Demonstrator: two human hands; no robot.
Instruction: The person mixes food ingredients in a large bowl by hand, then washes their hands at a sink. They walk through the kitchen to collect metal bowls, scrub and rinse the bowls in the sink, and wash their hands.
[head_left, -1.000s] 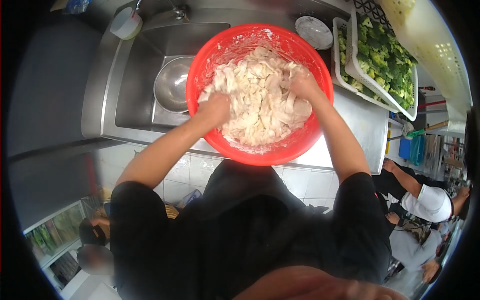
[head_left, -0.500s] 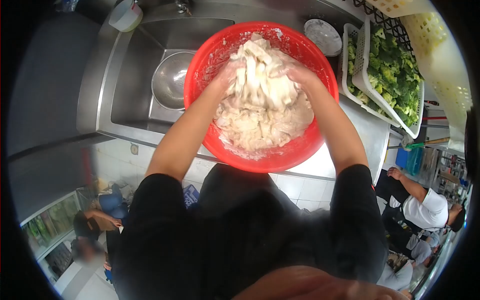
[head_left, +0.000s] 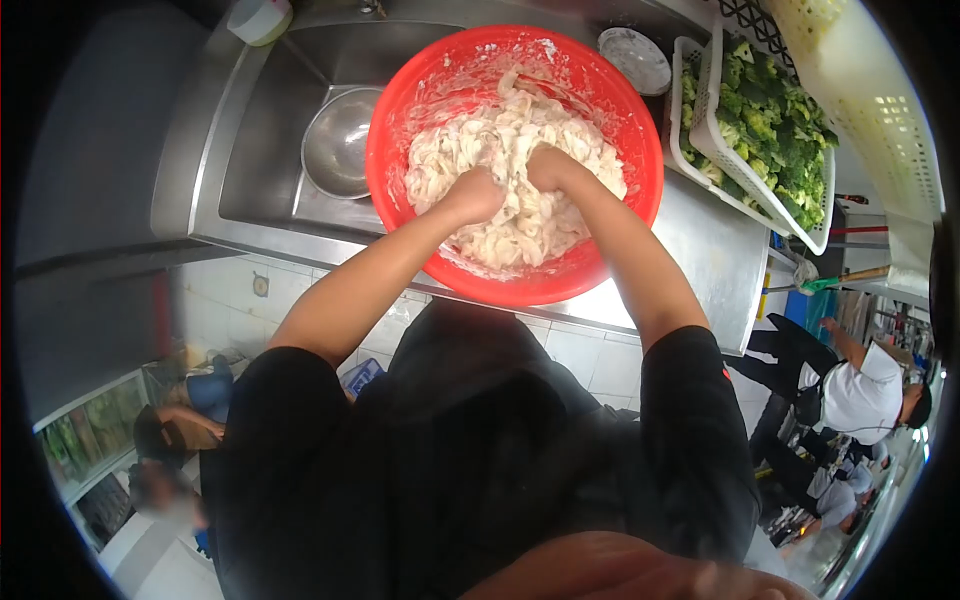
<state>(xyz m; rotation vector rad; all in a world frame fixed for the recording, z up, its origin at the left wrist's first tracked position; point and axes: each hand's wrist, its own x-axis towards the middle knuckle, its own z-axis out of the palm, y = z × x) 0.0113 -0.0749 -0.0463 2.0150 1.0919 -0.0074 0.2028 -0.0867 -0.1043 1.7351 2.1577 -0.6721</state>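
- Bench: stainless steel, running left to right across the far half.
- Sink: rectangular, steel, set into the bench at left.
- Red basin: round, wide, on the bench, overlapping the sink's right side; inner wall smeared white.
- White trays: two, perforated, stacked askew at far right; loaded with broccoli.
- Pale mass: wet-looking pieces, heaped inside the red basin, around both hands.
- Metal bowl: round, in the sink, right edge hidden behind the basin.
- Dish: shallow, round, whitish, far side, between basin and trays.
- White container: far left, at the sink's corner.
- Right hand: sunk in the pale mass; fingers hidden, cannot tell whether closed.
- Left hand: in the same mass, just beside, slightly nearer; fingers mostly buried, cannot tell whether gripping.
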